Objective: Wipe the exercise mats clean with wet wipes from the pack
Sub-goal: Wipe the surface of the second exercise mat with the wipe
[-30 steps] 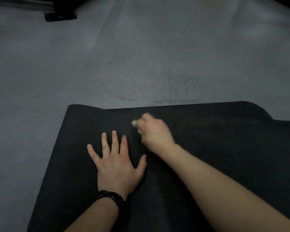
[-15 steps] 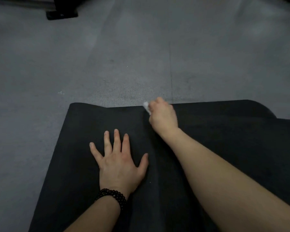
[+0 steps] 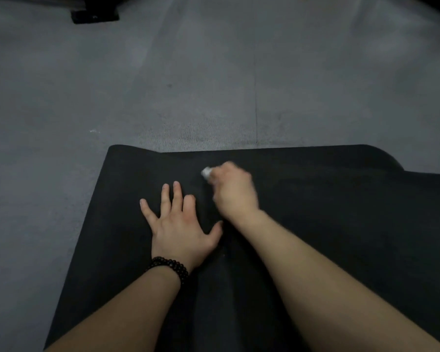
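While our left hand (image 3: pixel 181 224) lies flat with fingers spread on the black exercise mat (image 3: pixel 328 224), our right hand (image 3: pixel 233 191) is curled around a bunched white wet wipe (image 3: pixel 206 172), pressing it onto the mat near its far edge. A beaded bracelet (image 3: pixel 170 268) circles our left wrist; grey floor (image 3: pixel 188 85) lies beyond.

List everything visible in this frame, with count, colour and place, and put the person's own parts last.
Black rubber exercise mat: one, black, lower half of view, lying on the floor.
Crumpled white wet wipe: one, white, on the mat near its far edge, in the right hand's grip.
Grey speckled floor: one, grey, upper half and left.
Black equipment base: one, black, top left on the floor.
Black bead bracelet: one, black, left wrist.
Left hand: flat on the mat, fingers spread.
Right hand: blurred, on the mat, holding the wipe.
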